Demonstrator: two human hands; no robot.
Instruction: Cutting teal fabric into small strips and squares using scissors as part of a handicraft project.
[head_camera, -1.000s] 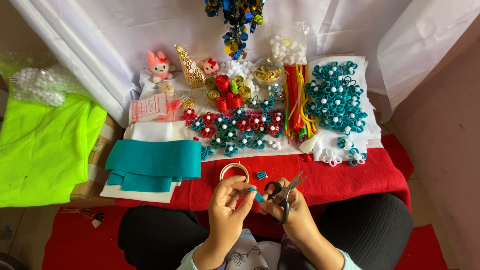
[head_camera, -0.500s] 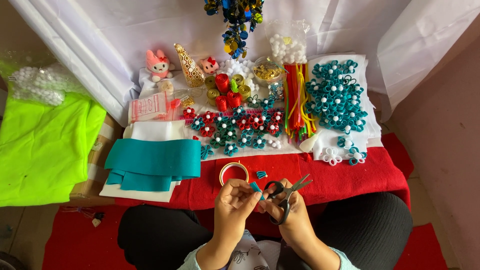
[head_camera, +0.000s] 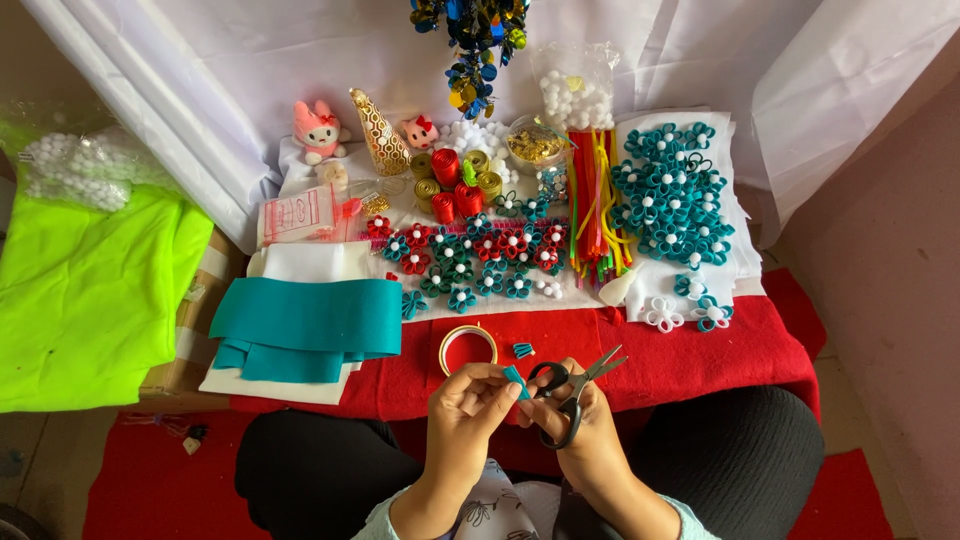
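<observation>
A: What can't we read?
B: Teal strip (head_camera: 516, 381), just below the tape ring (head_camera: 468, 350), is mostly buried in left hand (head_camera: 468, 415) fingers. Only a tip shows.
A: Scissors (head_camera: 570, 392)?
B: Handles are half covered by right hand (head_camera: 580, 435), right of the ring. Hanging ornament (head_camera: 475, 40) is cut off by the top edge.

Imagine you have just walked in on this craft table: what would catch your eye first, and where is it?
Probably the neon green cloth at far left and the spread of teal felt flowers on white at right. Next, the folded teal felt left of centre. At the near edge, the left hand pinches a small teal felt piece while the right hand holds black-handled scissors.
</observation>
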